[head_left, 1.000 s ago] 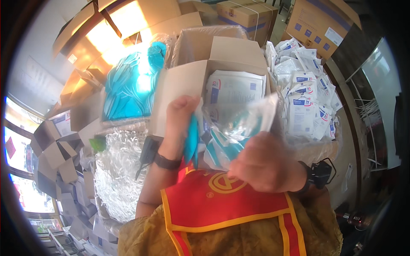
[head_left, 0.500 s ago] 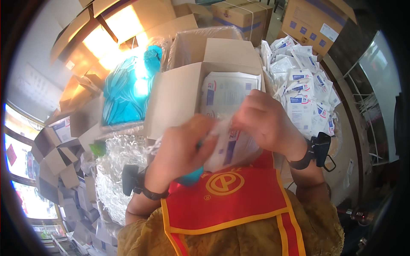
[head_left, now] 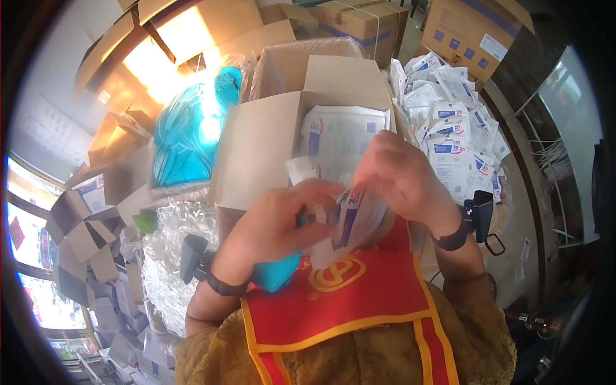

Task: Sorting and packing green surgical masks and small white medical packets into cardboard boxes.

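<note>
My left hand [head_left: 273, 221] is curled, palm inward, around a folded teal piece [head_left: 276, 273] that shows below it; its kind is unclear. My right hand [head_left: 404, 183] is closed, fingertips pinching the upper edge of a clear-and-white packet [head_left: 359, 215] with blue and red print. The packet hangs between both hands, blurred, close to my left thumb and fingers. Beneath and beyond them, an open carton [head_left: 256, 151] holds flat white printed packets [head_left: 343, 131]. A small white flap [head_left: 301, 170] sticks up above my left fingers.
Left of the carton stands a box of folded teal pieces [head_left: 186, 141], with a heap of white stringy strips [head_left: 170, 269] nearer me. A pile of white packets [head_left: 449, 147] lies at the right. Cartons [head_left: 359, 29] stand behind; opened boxes [head_left: 83, 218] crowd the far left.
My left fingers have spread away from the thumb, and the hand has shifted slightly. More of the teal piece shows under it. A white flap has appeared above the left fingers.
</note>
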The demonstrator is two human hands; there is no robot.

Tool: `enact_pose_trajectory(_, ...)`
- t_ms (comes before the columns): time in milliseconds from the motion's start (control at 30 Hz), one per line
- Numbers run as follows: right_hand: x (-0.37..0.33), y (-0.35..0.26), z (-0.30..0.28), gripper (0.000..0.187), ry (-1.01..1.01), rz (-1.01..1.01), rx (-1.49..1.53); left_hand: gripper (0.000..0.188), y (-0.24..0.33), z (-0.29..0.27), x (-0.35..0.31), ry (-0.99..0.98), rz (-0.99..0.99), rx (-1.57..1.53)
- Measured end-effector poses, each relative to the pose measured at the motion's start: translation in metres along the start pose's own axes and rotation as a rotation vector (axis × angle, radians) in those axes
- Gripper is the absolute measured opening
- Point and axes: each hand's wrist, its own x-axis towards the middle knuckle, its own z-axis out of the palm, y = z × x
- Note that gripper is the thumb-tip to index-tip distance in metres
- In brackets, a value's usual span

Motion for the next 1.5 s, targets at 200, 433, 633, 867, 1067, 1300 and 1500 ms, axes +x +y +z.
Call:
enact_pose_trajectory(200, 0.003, -0.006, 0.022, 0.011, 0.039, -0.08, -0.086, 0.034, -0.008, 0.012, 0.011, 0.036, 0.117, 0.189)
enact_pose_trajectory(433, 0.001, 0.001, 0.009, 0.008, 0.034, -0.015, 0.283, 0.029, -0.019, -0.009, -0.001, -0.131, -0.159, -0.376)
enact_pose_trajectory(633, -0.004, 0.009, 0.004, 0.007, 0.001, 0.043, 0.399, 0.019, -0.026, 0.001, 0.003, -0.05, -0.298, -0.595)
enact_pose_trajectory(867, -0.005, 0.022, 0.008, 0.009, 0.034, 0.086, 0.34, 0.031, -0.03, 0.006, 0.015, -0.131, -0.281, -0.67)
enact_pose_trajectory(1067, -0.004, 0.025, 0.012, 0.01, 0.035, 0.091, 0.356, 0.044, -0.038, 0.004, 0.016, -0.182, -0.246, -0.696)
enact_pose_trajectory(1300, -0.001, 0.003, 0.038, 0.008, 0.09, -0.069, -0.097, 0.043, -0.048, 0.02, 0.018, -0.003, -0.001, -0.233)
enact_pose_trajectory(1500, -0.013, 0.0, 0.025, 0.022, 0.102, -0.036, -0.134, 0.036, -0.049, 0.025, 0.014, 0.122, -0.068, -0.17)
